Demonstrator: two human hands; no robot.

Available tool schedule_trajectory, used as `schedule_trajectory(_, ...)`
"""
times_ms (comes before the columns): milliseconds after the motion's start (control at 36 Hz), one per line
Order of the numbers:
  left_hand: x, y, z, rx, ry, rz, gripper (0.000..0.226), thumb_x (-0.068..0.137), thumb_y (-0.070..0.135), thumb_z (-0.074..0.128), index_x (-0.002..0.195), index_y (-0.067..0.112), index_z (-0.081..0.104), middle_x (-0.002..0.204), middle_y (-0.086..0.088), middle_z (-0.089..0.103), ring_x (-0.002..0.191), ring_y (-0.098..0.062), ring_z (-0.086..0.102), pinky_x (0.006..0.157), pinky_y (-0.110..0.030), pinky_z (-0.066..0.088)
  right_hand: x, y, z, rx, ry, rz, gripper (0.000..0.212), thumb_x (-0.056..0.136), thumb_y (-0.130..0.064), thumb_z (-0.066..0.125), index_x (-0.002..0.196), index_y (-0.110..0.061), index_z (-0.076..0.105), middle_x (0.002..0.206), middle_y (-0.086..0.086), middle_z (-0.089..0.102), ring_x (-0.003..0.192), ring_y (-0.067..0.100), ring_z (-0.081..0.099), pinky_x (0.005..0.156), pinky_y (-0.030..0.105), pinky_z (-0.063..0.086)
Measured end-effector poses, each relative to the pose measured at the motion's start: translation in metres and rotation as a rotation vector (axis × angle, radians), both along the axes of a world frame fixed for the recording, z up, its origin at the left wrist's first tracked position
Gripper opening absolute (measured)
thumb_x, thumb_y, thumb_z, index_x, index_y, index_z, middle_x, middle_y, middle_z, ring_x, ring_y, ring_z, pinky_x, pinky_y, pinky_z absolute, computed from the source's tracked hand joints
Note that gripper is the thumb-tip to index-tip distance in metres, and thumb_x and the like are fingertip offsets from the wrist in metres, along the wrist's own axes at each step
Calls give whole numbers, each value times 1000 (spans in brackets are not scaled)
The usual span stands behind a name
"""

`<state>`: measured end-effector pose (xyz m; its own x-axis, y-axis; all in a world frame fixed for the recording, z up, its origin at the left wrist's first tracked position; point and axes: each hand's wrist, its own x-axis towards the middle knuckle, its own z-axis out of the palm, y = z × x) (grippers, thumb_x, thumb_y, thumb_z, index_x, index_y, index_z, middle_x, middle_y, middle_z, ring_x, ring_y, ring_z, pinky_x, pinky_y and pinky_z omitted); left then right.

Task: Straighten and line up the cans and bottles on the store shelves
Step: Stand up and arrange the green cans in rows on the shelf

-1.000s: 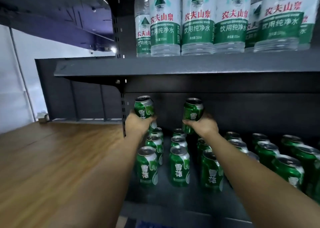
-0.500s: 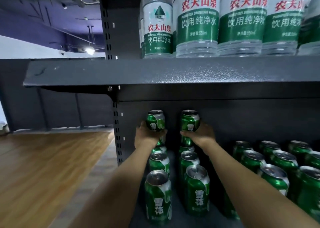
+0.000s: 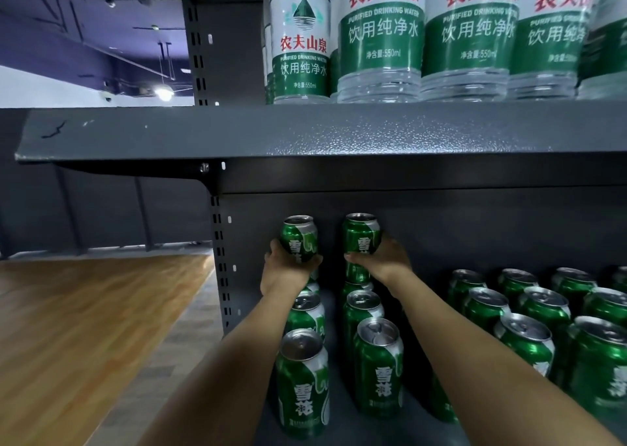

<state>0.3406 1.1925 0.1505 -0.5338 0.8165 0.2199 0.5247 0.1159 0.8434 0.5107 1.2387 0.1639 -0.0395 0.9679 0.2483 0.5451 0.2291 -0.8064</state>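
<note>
Two rows of green beer cans (image 3: 303,383) run front to back on the lower shelf (image 3: 336,422), with more cans (image 3: 524,340) to the right. Further in, the left hand (image 3: 286,269) grips a can (image 3: 298,238) and the right hand (image 3: 385,259) grips another can (image 3: 361,233), both upright near the back panel. Above, water bottles (image 3: 381,34) stand on the upper shelf (image 3: 305,130).

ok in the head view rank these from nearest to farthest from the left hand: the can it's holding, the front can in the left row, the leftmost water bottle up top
1. The held can, gripped in the left hand at the back of the lower shelf.
2. The front can of the left row, below the left forearm at the shelf's front edge.
3. The leftmost water bottle, on the upper shelf above.
</note>
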Motion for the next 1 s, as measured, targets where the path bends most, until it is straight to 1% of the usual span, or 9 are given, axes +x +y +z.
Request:
schedule_trajectory(139,0,1,-9,15,-106,-31,72,65,37,83,120,12,44,120,-8,60,108,-28,59,91,-39,50,-3,2,0,1,-40,8,72,69,-43,81,126,-12,49,126,7,58,114,26,57,94,35,48)
schedule_trajectory(361,-5,4,-13,18,-214,-75,74,56,41,86,118,16,54,109,-1,67,95,-20,64,84,-32,53,-8,4,-7,39,-96,-9,78,71,-46,78,130,-8,44,134,10,52,122,28,51,97,34,45)
schedule_trajectory(500,-13,14,-21,23,-241,-96,98,26,52,81,115,20,57,104,0,70,89,-17,67,85,-38,56,-6,5,-10,-22,-72,10,79,67,-45,82,127,-11,44,127,8,56,116,26,55,95,34,47)
schedule_trajectory(639,-6,3,-12,-19,-210,-85,89,50,25,92,123,13,42,113,-5,61,104,-26,60,93,-40,51,-5,8,-18,-119,-90,45,94,56,-33,90,132,-11,40,131,7,55,121,25,53,101,37,45)
schedule_trajectory(722,-8,3,-16,-37,-210,-99,89,51,21,92,123,12,39,117,-5,59,108,-27,58,96,-39,50,-3,9,-21,-164,-119,46,96,55,-24,90,135,-10,38,131,7,54,120,25,53,102,37,45)
schedule_trajectory(806,-11,1,-19,-66,-227,-116,86,54,16,91,120,11,37,123,-9,57,112,-28,57,96,-39,50,-1,5,-17,-217,-151,51,94,60,-17,79,141,-6,32,131,10,53,119,27,53,99,36,48)
schedule_trajectory(861,-10,-4,-20,-85,-226,-115,89,58,17,90,126,9,34,127,-10,54,116,-29,55,98,-39,49,0,-1,-13,-217,-159,54,95,57,-26,70,141,-6,34,132,13,53,119,29,53,99,37,48)
schedule_trajectory(944,-9,-15,-17,-117,-191,-107,100,65,26,87,140,5,24,141,-16,45,127,-31,47,103,-37,44,2,-19,-6,-160,-183,29,76,71,-27,66,137,-5,36,132,15,53,117,32,53,98,37,47)
schedule_trajectory(1000,-7,-24,-12,-127,-167,-90,112,71,36,82,148,2,9,149,-17,35,134,-32,40,107,-36,40,6,-28,-4,-118,-229,-42,58,84,-24,58,135,-8,36,126,15,53,114,34,54,88,34,46)
